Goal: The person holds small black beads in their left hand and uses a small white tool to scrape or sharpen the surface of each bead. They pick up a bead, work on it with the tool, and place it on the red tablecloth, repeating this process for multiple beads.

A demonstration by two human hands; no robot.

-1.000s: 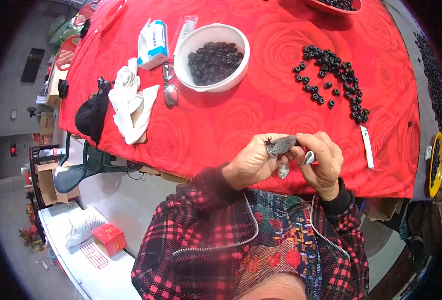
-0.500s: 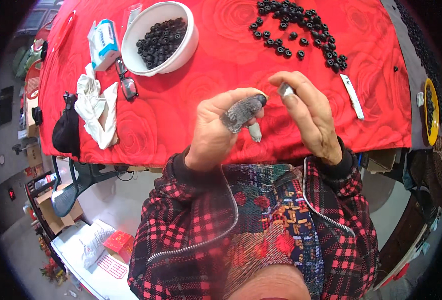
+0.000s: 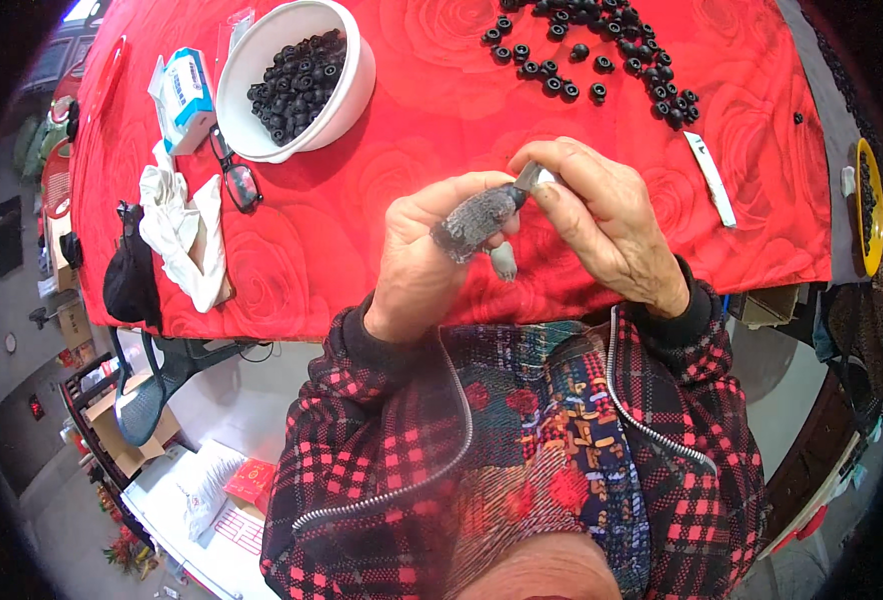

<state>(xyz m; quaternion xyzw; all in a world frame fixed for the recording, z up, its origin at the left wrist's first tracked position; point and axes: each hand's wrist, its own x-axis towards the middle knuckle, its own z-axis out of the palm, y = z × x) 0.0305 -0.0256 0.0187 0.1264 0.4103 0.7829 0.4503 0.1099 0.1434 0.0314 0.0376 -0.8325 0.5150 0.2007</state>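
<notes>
My left hand (image 3: 420, 240) pinches a small round black part (image 3: 518, 196), mostly hidden by the fingers. A dark grey, worn finger cover (image 3: 472, 226) sits on one digit of that hand, and a light grey cover (image 3: 503, 262) tips another finger. Between thumb and forefinger, my right hand (image 3: 610, 220) grips a small flat metal blade (image 3: 530, 178). Its edge meets the black part, or comes very close to it. Both hands are raised over the red tablecloth (image 3: 382, 225).
Several black parts (image 3: 604, 65) lie loose at the far right; more fill a white bowl (image 3: 357, 85). A white strip (image 3: 710, 180) rests on the right. At left are a tissue pack (image 3: 184, 98), glasses (image 3: 242, 185), white gloves (image 3: 187, 240) and a black cloth item (image 3: 132, 270).
My right hand has moved left, bringing the metal blade to the black part in my left hand. The view has shifted slightly.
</notes>
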